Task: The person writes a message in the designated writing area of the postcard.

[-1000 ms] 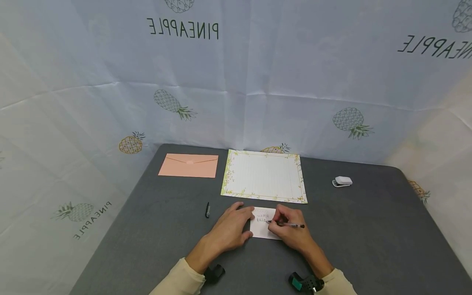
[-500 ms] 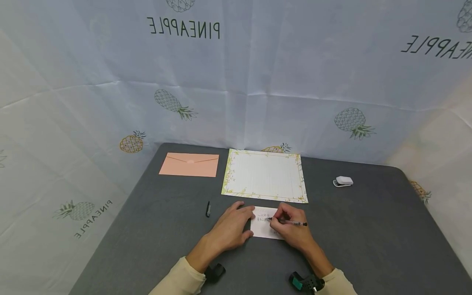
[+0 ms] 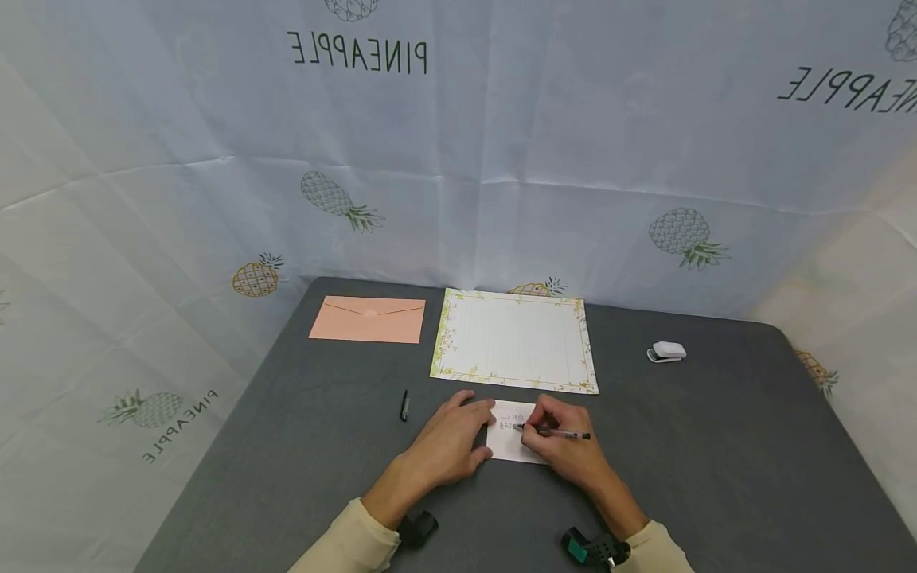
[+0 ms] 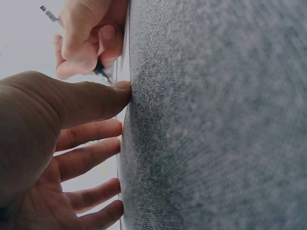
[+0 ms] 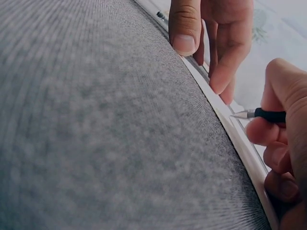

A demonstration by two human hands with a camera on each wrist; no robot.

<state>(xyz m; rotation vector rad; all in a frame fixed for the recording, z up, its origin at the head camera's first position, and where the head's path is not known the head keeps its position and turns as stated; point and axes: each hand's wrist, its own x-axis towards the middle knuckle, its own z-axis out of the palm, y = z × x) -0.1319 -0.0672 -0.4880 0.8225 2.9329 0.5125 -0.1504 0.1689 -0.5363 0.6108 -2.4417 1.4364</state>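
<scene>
A small white note card lies on the dark table, with a few handwritten marks across its upper part. My right hand grips a pen with a clear barrel, its tip down at the writing. In the right wrist view the silver point of the pen meets the card's surface. My left hand lies flat at the card's left edge, fingers spread and straight. Its thumb presses near the lower edge in the left wrist view. A black pen cap lies left of this hand.
A large letter sheet with a floral border lies behind the card. The pink envelope is at the back left, and a small white stapler sits at the right. A pineapple-print cloth hangs behind the table.
The pen tip has made small moves over the card, shifting slightly right and then back left, and the writing on the second line has changed. My left hand stays in place.
</scene>
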